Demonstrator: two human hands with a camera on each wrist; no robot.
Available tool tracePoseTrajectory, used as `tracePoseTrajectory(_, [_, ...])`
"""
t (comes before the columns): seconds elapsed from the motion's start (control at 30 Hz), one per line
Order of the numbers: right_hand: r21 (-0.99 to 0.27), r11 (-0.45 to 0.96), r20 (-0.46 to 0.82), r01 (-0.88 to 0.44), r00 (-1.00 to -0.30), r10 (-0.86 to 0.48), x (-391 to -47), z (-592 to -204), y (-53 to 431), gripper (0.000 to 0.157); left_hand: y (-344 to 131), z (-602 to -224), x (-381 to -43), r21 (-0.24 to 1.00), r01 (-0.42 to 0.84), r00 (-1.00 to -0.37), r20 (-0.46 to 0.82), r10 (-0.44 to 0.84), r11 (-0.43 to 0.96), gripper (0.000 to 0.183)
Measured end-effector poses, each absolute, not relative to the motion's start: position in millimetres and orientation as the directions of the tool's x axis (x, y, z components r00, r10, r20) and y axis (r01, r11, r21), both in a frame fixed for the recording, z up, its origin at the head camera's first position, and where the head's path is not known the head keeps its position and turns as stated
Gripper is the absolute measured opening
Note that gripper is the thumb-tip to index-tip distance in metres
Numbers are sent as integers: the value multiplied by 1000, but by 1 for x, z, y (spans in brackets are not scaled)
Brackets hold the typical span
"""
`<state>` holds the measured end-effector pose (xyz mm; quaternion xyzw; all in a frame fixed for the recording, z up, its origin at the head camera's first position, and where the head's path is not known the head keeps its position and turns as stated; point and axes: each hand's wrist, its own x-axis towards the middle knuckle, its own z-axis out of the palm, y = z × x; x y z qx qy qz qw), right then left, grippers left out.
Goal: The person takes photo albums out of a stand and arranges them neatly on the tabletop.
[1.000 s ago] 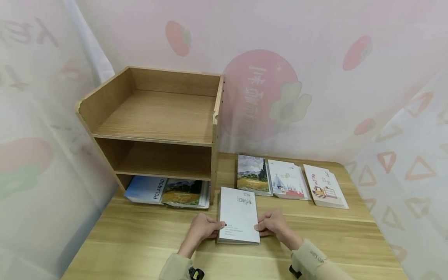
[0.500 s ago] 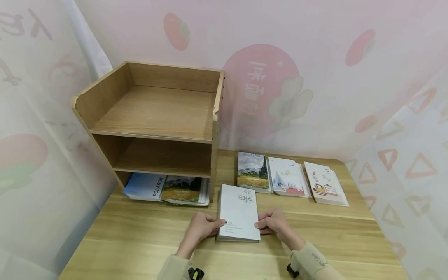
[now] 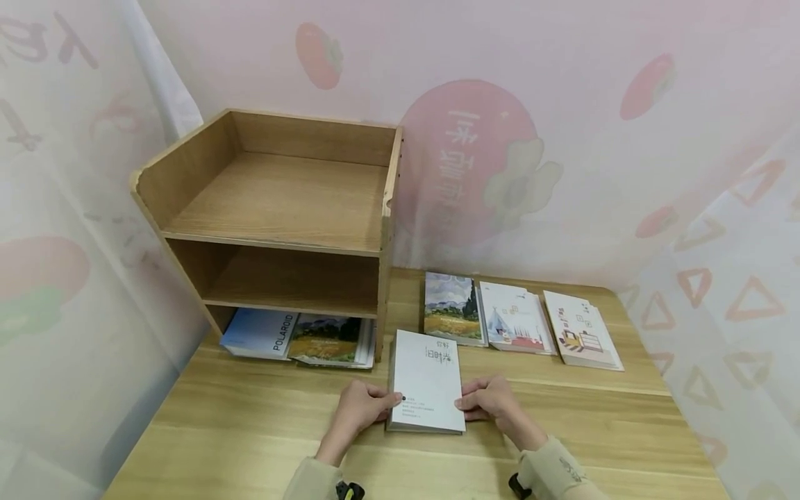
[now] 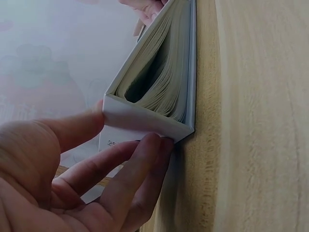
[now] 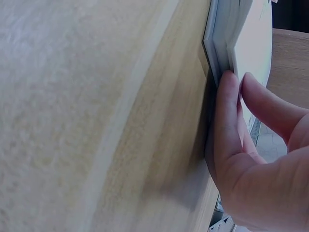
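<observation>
A white hardcover book point(image 3: 428, 378) lies on the wooden table point(image 3: 250, 430), near the middle and just to the right of the wooden shelf point(image 3: 275, 201). Its cover is plain white, with thin dark Chinese writing at the far right. At the near left there is a small black dot with rows of tiny words. The book is thick. At its near end, the pale pages point(image 4: 166, 92) puff out, with a dark gap between them.

The left hand point(image 3: 359, 405) holds the book's left side, the spine, with its thumb near the top edge and fingertips lower down. The right hand point(image 3: 494, 399) pinches the right side, thumb on the front cover. Farther right lie a field-painting book point(image 3: 453, 312) and white picture books point(image 3: 514, 319).
</observation>
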<state>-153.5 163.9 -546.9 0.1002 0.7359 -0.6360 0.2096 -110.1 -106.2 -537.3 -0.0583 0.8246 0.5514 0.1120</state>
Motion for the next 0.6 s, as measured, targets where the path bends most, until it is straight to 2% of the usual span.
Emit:
tracePoseTrajectory(0.37, [-895,170,-432,412,-895,-110,-153,-545,163,24,-106,-535,-110,899,-205,-972,-233,25,386,27])
tracePoseTrajectory(0.6, [-889,138,-455,436,-875,-168,-152,-544,167,20,-107,-540,-107,901,-212,-971,-238,23,378,35])
